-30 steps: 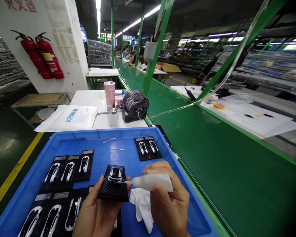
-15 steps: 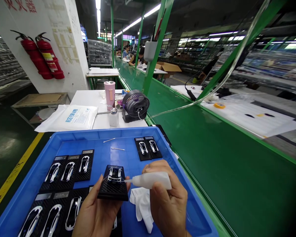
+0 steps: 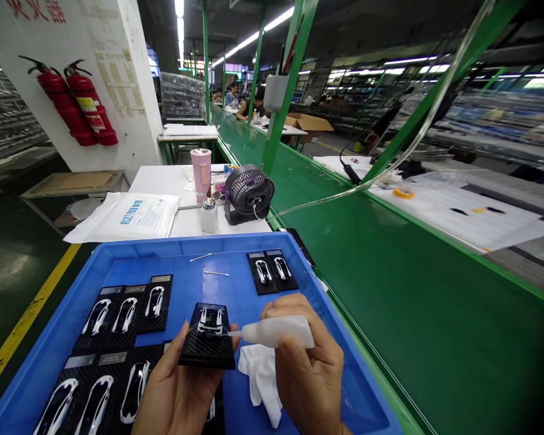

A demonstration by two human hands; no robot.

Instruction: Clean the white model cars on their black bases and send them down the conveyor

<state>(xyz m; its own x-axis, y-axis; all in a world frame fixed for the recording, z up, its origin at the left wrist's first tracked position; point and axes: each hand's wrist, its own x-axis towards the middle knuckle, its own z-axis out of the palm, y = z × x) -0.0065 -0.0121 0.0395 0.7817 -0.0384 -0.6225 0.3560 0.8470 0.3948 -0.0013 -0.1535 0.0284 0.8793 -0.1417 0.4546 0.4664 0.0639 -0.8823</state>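
Note:
My left hand [image 3: 176, 389] grips a black plaque with a small white model car [image 3: 208, 335] on it, held above the blue tray [image 3: 49, 344]. My right hand [image 3: 306, 374] is closed round a small white squeeze bottle [image 3: 276, 331]; its thin nozzle touches the right side of the car. A white cloth [image 3: 260, 374] hangs under my right hand. Several more black plaques with white cars [image 3: 122, 317] lie in rows at the tray's left, and two others [image 3: 272, 270] lie at its far right. Two thin sticks [image 3: 215, 273] lie on the tray floor.
Behind the tray a white table bears a packet of wipes [image 3: 131, 216], a pink tumbler [image 3: 202, 174], a small dispenser bottle [image 3: 208, 215] and a black desk fan [image 3: 248, 193]. A green conveyor belt [image 3: 390, 284] runs along the right. Fire extinguishers [image 3: 79, 99] hang on the wall; people sit far back.
Almost nothing differs: my right hand and the bottle have shifted a touch to the left and up, with the nozzle still at the car.

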